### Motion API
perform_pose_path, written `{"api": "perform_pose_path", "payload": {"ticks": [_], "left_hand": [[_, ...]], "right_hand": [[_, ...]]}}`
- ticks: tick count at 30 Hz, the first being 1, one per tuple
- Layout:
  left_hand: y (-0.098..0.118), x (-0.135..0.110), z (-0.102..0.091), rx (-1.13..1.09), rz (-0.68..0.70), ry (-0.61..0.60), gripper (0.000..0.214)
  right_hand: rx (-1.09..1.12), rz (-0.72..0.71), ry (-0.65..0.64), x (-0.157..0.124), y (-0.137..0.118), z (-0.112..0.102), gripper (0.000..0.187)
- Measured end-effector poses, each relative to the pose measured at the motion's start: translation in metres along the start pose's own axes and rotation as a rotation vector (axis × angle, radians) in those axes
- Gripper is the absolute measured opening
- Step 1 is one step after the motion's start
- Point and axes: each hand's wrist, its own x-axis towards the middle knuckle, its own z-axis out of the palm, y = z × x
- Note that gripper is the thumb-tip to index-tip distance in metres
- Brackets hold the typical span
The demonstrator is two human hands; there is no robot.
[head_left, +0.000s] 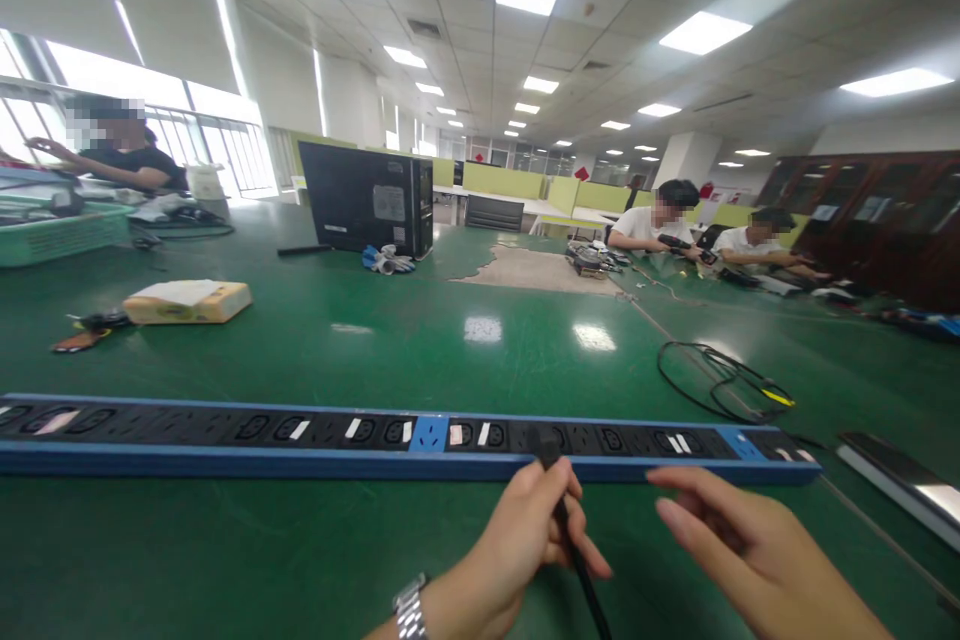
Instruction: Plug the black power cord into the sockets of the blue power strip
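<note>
My left hand (536,525), with a metal watch on its wrist, is closed around a black power plug (546,444) whose cable (581,565) hangs down past the palm. The plug's head is over the socket face of a long blue power strip (465,469); whether it is inserted I cannot tell. Black and blue sockets line the strip, and several carry white or pinkish stickers. To the right, my right hand (739,540) holds nothing, its thumb and fingers apart, just in front of the strip's near edge.
A coiled black cable (712,375) and a flat dark-topped device (900,485) lie right. Behind are a tissue pack (187,302), a black computer case (364,200), gloves (388,260) and a green basket (64,235). Several people sit around the green table (420,340).
</note>
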Motion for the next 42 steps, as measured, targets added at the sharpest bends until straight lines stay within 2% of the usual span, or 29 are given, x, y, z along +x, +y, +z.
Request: {"api": "perform_pose_path", "payload": {"ticks": [3,6,9,11,13,15,17,19,22,25,28,36,42], "left_hand": [[0.000,0.000,0.007,0.122,0.014,-0.009,0.047],[0.001,0.002,0.008,0.210,0.024,-0.005,0.043],[-0.003,0.005,0.002,0.230,0.012,-0.041,0.035],[-0.004,0.004,-0.006,0.267,-0.005,-0.073,0.034],[0.000,0.000,-0.017,0.402,0.000,-0.073,0.028],[0.012,-0.005,-0.030,0.654,0.116,-0.020,0.024],[0.030,-0.010,-0.046,0.993,0.387,0.099,0.020],[0.047,-0.009,-0.063,1.240,0.608,0.264,0.018],[0.056,-0.002,-0.086,1.500,0.726,0.384,0.021],[0.050,0.007,-0.098,1.696,0.712,0.374,0.035],[0.043,0.010,-0.099,1.812,0.663,0.331,0.039],[0.047,0.005,-0.095,1.848,0.613,0.298,0.042],[0.047,0.006,-0.095,1.849,0.593,0.310,0.041]], "right_hand": [[-0.098,-0.044,-0.010,0.042,-0.044,0.011,0.048],[-0.306,-0.078,-0.059,0.068,-0.072,0.026,0.040],[-0.391,-0.115,-0.146,0.086,-0.077,0.037,0.031],[-0.294,-0.149,-0.192,0.096,-0.070,0.042,0.029],[-0.150,-0.136,-0.210,0.105,-0.059,0.046,0.028],[-0.039,-0.105,-0.192,0.113,-0.050,0.050,0.028],[0.004,-0.096,-0.160,0.120,-0.045,0.054,0.026],[-0.007,-0.097,-0.131,0.126,-0.046,0.059,0.024],[-0.088,-0.055,-0.121,0.134,-0.051,0.066,0.022],[-0.156,-0.040,-0.151,0.141,-0.057,0.069,0.024],[-0.203,-0.043,-0.186,0.148,-0.062,0.068,0.025],[-0.344,-0.053,-0.228,0.149,-0.083,0.064,0.025],[-0.370,-0.082,-0.272,0.150,-0.082,0.065,0.027]]}}
